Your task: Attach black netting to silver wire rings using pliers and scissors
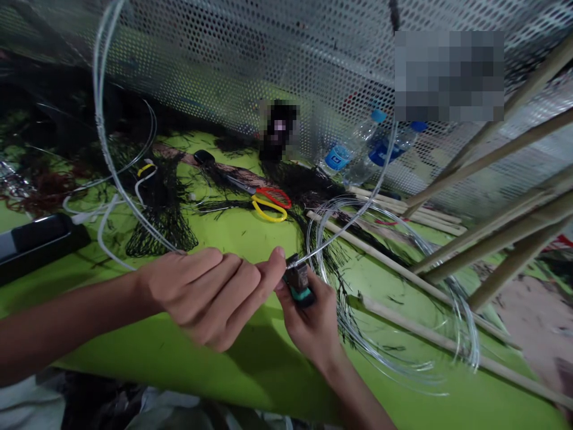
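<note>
My left hand (215,295) is closed around a hoop of several strands of silvery wire (104,128), which rises in a large arc above both hands. In my right hand (316,328) are pliers (299,280) with green and black on them. Their jaws meet the wire just beyond my left fingertips; how firmly they bite is hard to see. Right of the pliers, a loose coil of similar wire (320,239) lies on the green surface (250,358). Scissors (271,206) with red and yellow handles lie beyond my hands.
Black netting (163,209) and dark fibres lie behind my left hand. A black device (40,236) and a white cable (105,230) are at the left. Bamboo poles (487,239) lean at the right, near plastic bottles (340,156). A perforated metal sheet (215,65) stands behind.
</note>
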{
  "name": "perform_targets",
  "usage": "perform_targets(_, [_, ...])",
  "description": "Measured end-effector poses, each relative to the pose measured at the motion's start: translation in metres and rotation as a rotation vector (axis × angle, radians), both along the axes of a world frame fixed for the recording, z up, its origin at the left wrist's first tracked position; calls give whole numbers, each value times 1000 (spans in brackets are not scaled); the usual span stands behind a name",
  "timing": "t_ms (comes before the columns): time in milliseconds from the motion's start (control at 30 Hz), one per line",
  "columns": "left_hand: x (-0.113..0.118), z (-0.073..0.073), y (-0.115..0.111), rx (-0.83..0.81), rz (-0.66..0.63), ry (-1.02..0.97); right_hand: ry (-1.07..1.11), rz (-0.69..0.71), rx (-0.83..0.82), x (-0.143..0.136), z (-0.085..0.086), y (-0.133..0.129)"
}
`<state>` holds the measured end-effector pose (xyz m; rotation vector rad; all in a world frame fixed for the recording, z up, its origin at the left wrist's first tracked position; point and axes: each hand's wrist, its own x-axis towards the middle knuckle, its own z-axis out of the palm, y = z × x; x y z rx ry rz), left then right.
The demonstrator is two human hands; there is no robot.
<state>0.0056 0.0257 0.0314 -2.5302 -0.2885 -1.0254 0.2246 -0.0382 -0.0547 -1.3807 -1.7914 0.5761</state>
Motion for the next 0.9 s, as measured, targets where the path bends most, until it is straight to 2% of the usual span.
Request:
perform_targets(133, [1, 1, 1, -22, -42, -11, 33, 29, -37, 1, -1, -1])
perform_targets(367, [5, 5, 2, -211, 28, 211, 69, 36, -76, 1, -1, -2])
perform_targets(567, [1, 1, 0, -201, 38, 133, 65, 28, -51, -1, 1, 0])
perform_targets(767, [-2, -5, -1, -25, -13, -26, 43, 34, -12, -1, -1, 0])
perform_targets(900, [0, -2, -1, -142, 15, 6, 29, 25, 8, -2, -1, 1])
